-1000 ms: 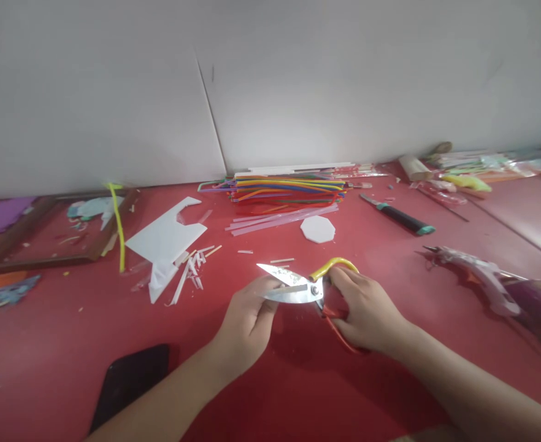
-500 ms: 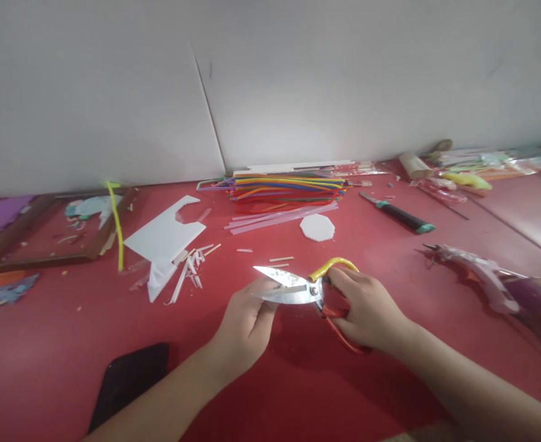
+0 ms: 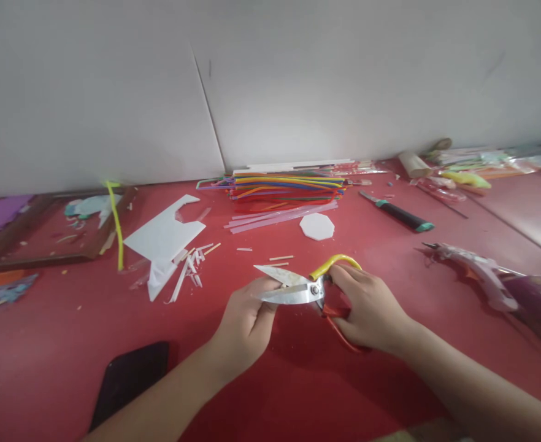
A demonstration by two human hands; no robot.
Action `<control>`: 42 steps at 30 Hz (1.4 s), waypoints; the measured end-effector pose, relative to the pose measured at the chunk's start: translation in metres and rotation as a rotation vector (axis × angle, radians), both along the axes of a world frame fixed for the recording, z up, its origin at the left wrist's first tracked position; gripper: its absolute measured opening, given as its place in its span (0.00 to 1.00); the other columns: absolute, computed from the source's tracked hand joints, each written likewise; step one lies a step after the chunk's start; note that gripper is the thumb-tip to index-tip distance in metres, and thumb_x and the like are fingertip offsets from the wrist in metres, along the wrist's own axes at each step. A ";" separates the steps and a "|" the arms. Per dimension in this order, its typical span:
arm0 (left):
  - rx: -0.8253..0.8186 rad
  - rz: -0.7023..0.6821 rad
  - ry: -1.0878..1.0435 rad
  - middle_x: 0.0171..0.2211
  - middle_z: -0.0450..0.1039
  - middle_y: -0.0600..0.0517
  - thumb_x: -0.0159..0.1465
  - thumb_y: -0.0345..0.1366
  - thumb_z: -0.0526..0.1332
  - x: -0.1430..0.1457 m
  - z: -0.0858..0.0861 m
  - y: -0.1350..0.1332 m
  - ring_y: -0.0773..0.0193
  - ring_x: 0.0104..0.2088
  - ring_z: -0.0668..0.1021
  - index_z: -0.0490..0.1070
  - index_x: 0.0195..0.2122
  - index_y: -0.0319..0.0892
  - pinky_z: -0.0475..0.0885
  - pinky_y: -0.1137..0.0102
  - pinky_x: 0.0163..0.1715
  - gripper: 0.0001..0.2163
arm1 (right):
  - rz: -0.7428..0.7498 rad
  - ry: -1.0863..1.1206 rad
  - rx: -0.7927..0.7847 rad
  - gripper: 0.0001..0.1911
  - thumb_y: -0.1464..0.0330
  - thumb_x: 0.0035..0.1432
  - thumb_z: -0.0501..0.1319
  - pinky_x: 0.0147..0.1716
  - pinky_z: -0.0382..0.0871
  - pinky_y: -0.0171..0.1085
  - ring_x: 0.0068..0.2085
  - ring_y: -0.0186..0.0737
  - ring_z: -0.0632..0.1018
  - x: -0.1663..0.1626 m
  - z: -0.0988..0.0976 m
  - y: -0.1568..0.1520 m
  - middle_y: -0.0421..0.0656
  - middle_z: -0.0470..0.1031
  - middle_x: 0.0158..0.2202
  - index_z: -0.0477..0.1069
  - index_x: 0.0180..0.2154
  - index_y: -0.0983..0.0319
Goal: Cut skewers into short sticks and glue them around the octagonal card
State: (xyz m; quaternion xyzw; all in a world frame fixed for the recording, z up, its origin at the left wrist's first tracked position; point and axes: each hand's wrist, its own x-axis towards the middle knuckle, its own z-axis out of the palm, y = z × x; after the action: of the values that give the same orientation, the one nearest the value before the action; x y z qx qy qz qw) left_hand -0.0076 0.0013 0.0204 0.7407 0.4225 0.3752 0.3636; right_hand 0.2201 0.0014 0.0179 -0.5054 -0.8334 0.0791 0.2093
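Observation:
My right hand [image 3: 367,307] is wrapped round the scissors [image 3: 293,293], which have one yellow and one red handle. Their blades point left and stand partly apart. Behind the blade tips, my left hand [image 3: 245,319] is closed, thumb and fingers pinched together. What it pinches is mostly hidden by the blades; a small pale bit shows between them. Just beyond the scissors, two thin wooden sticks [image 3: 280,258] lie on the red table [image 3: 261,393]. A white octagonal piece [image 3: 317,226] rests farther back.
Left lie a cut white sheet [image 3: 164,230], scraps [image 3: 192,267], a yellow pipe cleaner [image 3: 116,227], a wooden frame [image 3: 45,263] and a black phone [image 3: 132,380]. Coloured sticks [image 3: 289,187] are bundled at the back. A utility knife [image 3: 399,213] and glue gun [image 3: 477,270] are right.
Both hands hold nearly the same place. The scissors have shifted very slightly, with the yellow handle a little higher and farther right. Nothing else has visibly moved.

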 end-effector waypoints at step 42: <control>-0.392 0.186 -0.357 0.37 0.77 0.49 0.69 0.43 0.52 -0.007 -0.006 0.025 0.62 0.36 0.81 0.67 0.38 0.42 0.78 0.67 0.34 0.10 | -0.325 -0.059 -0.173 0.20 0.64 0.59 0.58 0.41 0.69 0.42 0.47 0.50 0.77 0.036 -0.012 0.027 0.49 0.76 0.47 0.70 0.53 0.59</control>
State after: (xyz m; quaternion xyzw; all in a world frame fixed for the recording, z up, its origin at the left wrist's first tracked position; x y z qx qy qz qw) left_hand -0.0144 0.0259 0.0141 0.5362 0.4824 0.4426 0.5328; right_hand 0.2559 0.0282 0.0054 -0.6518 -0.7364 0.1007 0.1506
